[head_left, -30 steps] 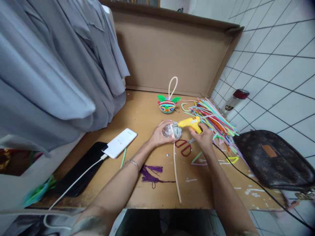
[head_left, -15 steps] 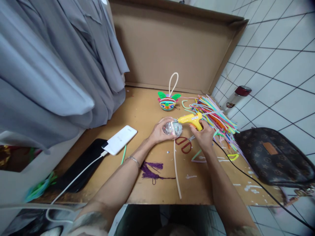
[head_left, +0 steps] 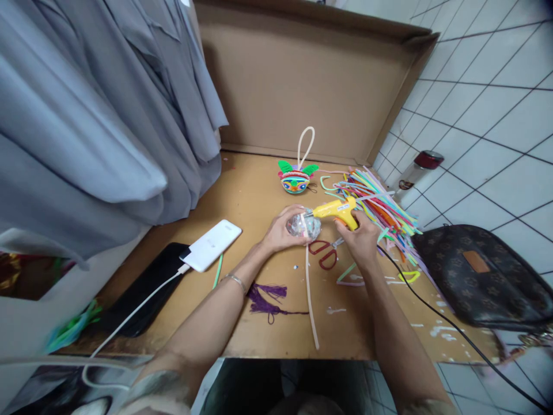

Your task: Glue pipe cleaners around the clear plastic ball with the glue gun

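Note:
My left hand [head_left: 282,229] is closed around a clear, shiny rounded ball [head_left: 313,228]. A pale pipe cleaner [head_left: 308,288] runs across the ball and hangs down over the table. In my right hand [head_left: 360,233] is a yellow hot glue gun [head_left: 339,211], its nozzle at the ball's top, touching or very close to it. Below the gun lie red-handled scissors [head_left: 327,259]. A purple tassel [head_left: 266,302] rests nearer the front edge. Behind my hands sits a colourful animal-head ornament [head_left: 295,180] with green ears and a cream loop.
Many coloured pipe cleaners [head_left: 380,202] are heaped at the right, near a bottle [head_left: 417,170] and a brown patterned bag [head_left: 488,276]. A white power bank [head_left: 211,245] with a cable overlaps a black tablet-like slab [head_left: 147,294]. Grey cloth [head_left: 108,115] hangs at the left; cardboard [head_left: 302,80] stands behind.
Almost nothing differs. Both hands keep their hold, and the glue gun's nozzle stays at the top of the ball; the whole view has shifted very slightly.

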`<state>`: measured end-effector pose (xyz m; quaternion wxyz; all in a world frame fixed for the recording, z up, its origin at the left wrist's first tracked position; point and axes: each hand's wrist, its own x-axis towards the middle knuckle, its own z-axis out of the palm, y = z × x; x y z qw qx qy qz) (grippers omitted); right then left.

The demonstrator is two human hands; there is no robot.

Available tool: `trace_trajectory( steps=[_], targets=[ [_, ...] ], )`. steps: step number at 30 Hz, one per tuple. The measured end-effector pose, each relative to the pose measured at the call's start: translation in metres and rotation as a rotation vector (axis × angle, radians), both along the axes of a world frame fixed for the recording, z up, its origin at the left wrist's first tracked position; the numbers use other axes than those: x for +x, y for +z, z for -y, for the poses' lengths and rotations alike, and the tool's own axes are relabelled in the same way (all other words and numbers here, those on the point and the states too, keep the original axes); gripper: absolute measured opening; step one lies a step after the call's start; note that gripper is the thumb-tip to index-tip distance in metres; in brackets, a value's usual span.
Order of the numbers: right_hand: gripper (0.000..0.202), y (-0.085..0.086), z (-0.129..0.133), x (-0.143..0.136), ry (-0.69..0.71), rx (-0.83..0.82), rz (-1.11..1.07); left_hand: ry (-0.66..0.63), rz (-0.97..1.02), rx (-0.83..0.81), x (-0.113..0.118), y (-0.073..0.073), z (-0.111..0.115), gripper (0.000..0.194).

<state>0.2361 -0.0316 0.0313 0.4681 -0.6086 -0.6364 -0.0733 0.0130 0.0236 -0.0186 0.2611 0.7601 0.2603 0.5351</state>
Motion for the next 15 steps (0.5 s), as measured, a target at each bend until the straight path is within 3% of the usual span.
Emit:
trace_trajectory(
  steps=[15],
  targets=[
    [0.028,0.0028,0.0026,-0.0029,-0.014,0.028,0.051,-0.009,0.000,0.031,-0.0005,-0.0003,-0.0008,0.069]
  ],
)
